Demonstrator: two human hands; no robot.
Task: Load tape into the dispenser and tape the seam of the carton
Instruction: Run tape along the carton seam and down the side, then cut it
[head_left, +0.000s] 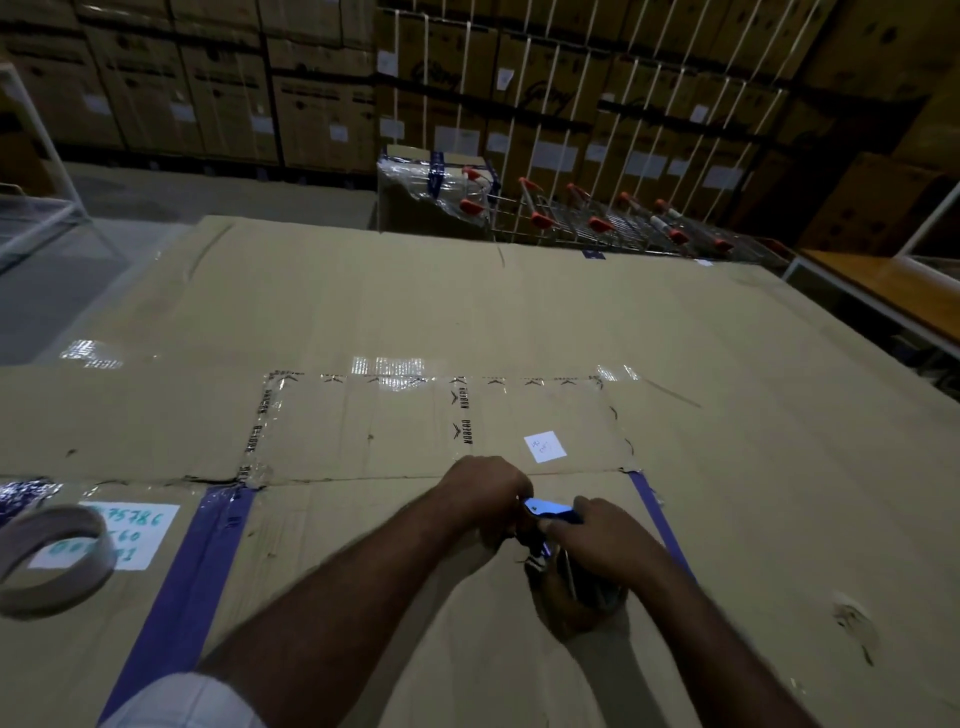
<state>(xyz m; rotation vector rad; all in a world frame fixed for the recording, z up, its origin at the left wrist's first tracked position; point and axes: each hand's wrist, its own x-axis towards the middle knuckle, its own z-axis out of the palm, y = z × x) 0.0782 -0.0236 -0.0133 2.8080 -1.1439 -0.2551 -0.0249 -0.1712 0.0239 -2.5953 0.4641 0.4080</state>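
A blue tape dispenser (549, 508) rests on a large flat carton (519, 312), close to me at lower centre. My left hand (488, 493) is closed around its front end. My right hand (597, 535) grips its blue body from the right. A brown tape roll (576, 592) sits in the dispenser under my right hand, partly hidden. The carton's seam (389, 477) runs left to right just beyond my hands. An empty cardboard tape core (52, 561) lies on the carton at the far left.
Blue tape strips (197, 561) and clear printed tape cross the carton top, with white labels (544, 446) stuck on. Several red-handled trolleys (597, 218) and a wrapped box stand beyond the carton. Stacked cartons fill the back wall. A wooden table (883, 291) is at right.
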